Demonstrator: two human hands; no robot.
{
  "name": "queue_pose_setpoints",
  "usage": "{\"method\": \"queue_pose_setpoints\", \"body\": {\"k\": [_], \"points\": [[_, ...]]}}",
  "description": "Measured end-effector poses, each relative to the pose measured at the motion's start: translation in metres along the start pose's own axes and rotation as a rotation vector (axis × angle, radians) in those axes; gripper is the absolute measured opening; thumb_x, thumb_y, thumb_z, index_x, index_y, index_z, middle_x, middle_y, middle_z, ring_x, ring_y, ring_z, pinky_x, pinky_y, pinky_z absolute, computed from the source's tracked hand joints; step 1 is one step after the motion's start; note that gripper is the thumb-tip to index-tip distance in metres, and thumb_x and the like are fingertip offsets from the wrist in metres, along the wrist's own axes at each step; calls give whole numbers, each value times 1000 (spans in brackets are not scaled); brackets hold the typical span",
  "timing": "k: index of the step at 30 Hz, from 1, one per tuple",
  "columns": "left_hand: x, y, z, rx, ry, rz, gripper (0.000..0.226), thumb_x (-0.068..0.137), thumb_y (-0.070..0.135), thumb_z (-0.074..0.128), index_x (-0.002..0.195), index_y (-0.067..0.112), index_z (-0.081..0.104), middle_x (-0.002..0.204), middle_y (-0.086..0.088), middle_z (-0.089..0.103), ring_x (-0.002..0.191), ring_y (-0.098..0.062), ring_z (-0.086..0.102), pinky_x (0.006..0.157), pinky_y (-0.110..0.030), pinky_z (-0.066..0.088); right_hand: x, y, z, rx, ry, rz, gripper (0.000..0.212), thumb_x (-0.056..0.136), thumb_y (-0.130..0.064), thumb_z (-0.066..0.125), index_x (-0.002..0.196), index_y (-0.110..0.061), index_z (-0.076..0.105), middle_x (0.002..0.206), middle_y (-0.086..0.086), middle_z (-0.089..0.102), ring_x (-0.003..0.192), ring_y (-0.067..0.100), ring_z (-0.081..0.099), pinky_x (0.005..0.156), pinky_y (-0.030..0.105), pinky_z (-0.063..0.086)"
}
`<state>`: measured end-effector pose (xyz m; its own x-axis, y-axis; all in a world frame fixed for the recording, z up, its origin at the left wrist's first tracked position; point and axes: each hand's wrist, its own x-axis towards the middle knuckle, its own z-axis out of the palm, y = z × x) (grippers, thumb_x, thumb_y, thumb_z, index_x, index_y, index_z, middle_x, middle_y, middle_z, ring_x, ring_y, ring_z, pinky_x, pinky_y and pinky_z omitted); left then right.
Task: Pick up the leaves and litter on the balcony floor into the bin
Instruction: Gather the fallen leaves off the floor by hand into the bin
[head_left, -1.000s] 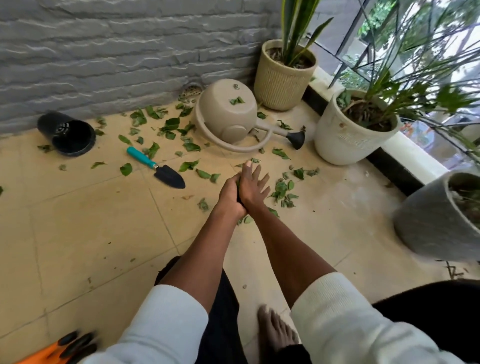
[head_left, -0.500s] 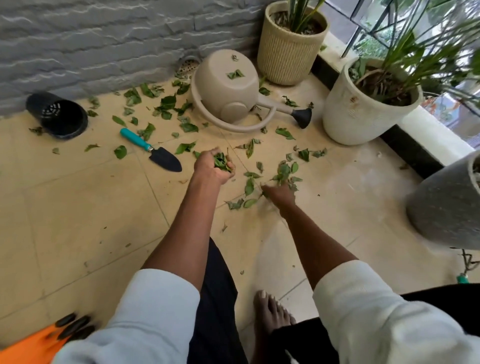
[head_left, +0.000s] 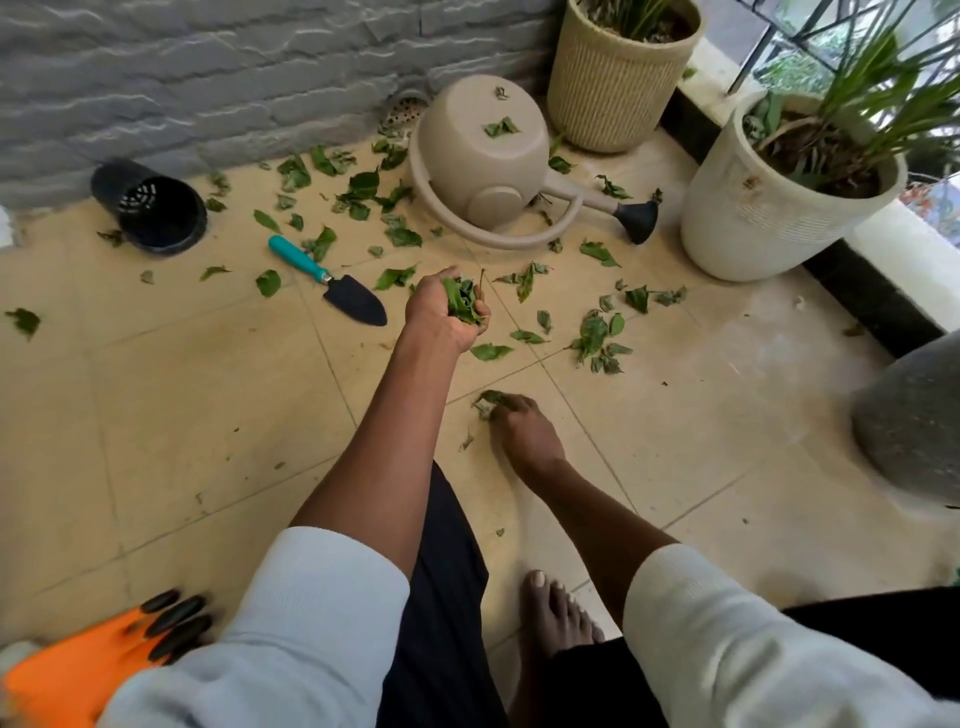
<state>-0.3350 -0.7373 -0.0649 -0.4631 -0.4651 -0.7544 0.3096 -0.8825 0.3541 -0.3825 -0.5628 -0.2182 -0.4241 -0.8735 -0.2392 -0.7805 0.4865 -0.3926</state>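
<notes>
A beige watering can (head_left: 480, 171) lies tipped by the wall; a teal-handled trowel (head_left: 332, 283) lies near a toppled black pot (head_left: 150, 208).

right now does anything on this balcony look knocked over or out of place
Yes. The beige watering can lies tipped on its side by the wall, with leaf bits on it. The black plastic pot also lies on its side, empty mouth facing out. The trowel lies flat among scattered leaves.
</notes>
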Motion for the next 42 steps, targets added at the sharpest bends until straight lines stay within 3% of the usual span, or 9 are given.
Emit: {"method": "queue_pose_setpoints", "body": {"k": [6, 13, 17, 24, 28, 34, 37, 40, 42], "points": [[-3, 7, -6, 26, 1, 28, 16, 96, 19, 53, 83, 11, 50, 68, -8, 51, 60, -18, 48, 51, -24, 35, 10, 5, -22, 50, 56, -14, 27, 98, -6, 50, 117, -8, 68, 106, 12, 63, 95, 27, 60, 83, 35, 52], [-4, 19, -15, -9, 30, 63, 10, 97, 18, 54, 90, 12, 52, 80, -7, 53, 65, -17, 52, 52, -25, 36, -4, 6, -18, 186, 66, 123, 68, 90, 5, 58, 150, -7, 30, 148, 18, 25, 124, 31, 45, 102, 40, 49], [-8, 15, -10, 1, 8, 69, 9, 96, 18, 56, 91, 11, 53, 80, -7, 53, 65, -17, 52, 51, -25, 37, -10, 22, -15, 94, 157, 313, 36, 92, -14, 64, 128, -9, 62, 139, 14, 40, 125, 34, 40, 105, 44, 41], [-8, 13, -11, 15, 23, 67, 8, 94, 17, 59, 97, 12, 53, 83, -8, 53, 66, -18, 53, 50, -25, 37, -20, 31, -13, 78, 148, 296, 28, 98, -5, 46, 122, 0, 59, 126, 15, 49, 114, 30, 49, 88, 26, 42], [-8, 13, -9, 19, 23, 73, 8, 94, 17, 59, 96, 11, 53, 82, -8, 53, 65, -18, 52, 50, -25, 38, -19, 32, -16, 12, 190, 301, 23, 96, -7, 52, 114, -3, 66, 122, 15, 53, 111, 32, 48, 97, 43, 40], [-6, 11, -9, 24, 19, 74, 9, 95, 18, 58, 94, 11, 53, 79, -8, 53, 64, -18, 51, 50, -25, 37, 19, -20, -29, 569, -41, 307, 12, 80, -14, 77, 84, -16, 67, 99, 4, 68, 93, 20, 65, 85, 41, 57], [-6, 12, -11, 31, 15, 75, 9, 94, 18, 59, 93, 11, 52, 76, -8, 52, 62, -18, 51, 50, -25, 36, 15, -46, -11, 450, -83, 330, 5, 88, -10, 68, 92, -12, 71, 104, 8, 69, 94, 22, 66, 82, 35, 58], [-6, 15, -14, 31, 31, 75, 10, 95, 19, 59, 94, 11, 53, 76, -8, 52, 63, -18, 50, 50, -25, 37, -11, -55, 23, 108, -16, 125, 22, 98, -9, 51, 114, -4, 66, 135, 18, 53, 125, 33, 51, 102, 45, 49], [-8, 18, -15, 21, 41, 78, 10, 95, 18, 59, 92, 10, 53, 75, -8, 53, 63, -18, 51, 51, -24, 36, -27, -51, 35, 46, 48, -15, 30, 101, -12, 45, 124, -6, 63, 135, 16, 56, 127, 32, 50, 106, 41, 45]]}}
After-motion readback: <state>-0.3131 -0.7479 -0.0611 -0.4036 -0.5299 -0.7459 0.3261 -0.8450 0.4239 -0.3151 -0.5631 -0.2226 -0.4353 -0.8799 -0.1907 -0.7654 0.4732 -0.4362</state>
